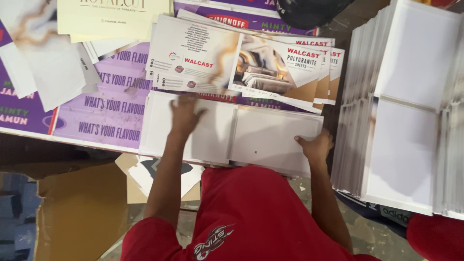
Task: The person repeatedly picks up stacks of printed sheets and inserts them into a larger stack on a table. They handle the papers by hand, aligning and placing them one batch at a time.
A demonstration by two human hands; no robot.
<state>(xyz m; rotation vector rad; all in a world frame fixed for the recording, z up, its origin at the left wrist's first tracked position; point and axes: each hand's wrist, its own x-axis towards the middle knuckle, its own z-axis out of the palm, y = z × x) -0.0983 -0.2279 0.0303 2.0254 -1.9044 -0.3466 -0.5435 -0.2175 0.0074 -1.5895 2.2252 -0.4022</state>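
Observation:
A white folded board [261,137] lies open in front of me, with two panels joined by a centre crease. My left hand [186,113] rests flat on its left panel with the fingers spread, and it is blurred by motion. My right hand [316,145] grips the right panel's edge, thumb on top. Just beyond the board lies a fanned pile of printed cover sheets [241,63], white with a photo and tan corners.
Purple printed sheets [113,111] cover the surface at left, under marbled white sheets [46,58] and a cream sheet [113,17]. Tall stacks of white boards [411,106] stand at right. A brown cardboard box [79,212] sits lower left. A black object [309,9] lies at the top.

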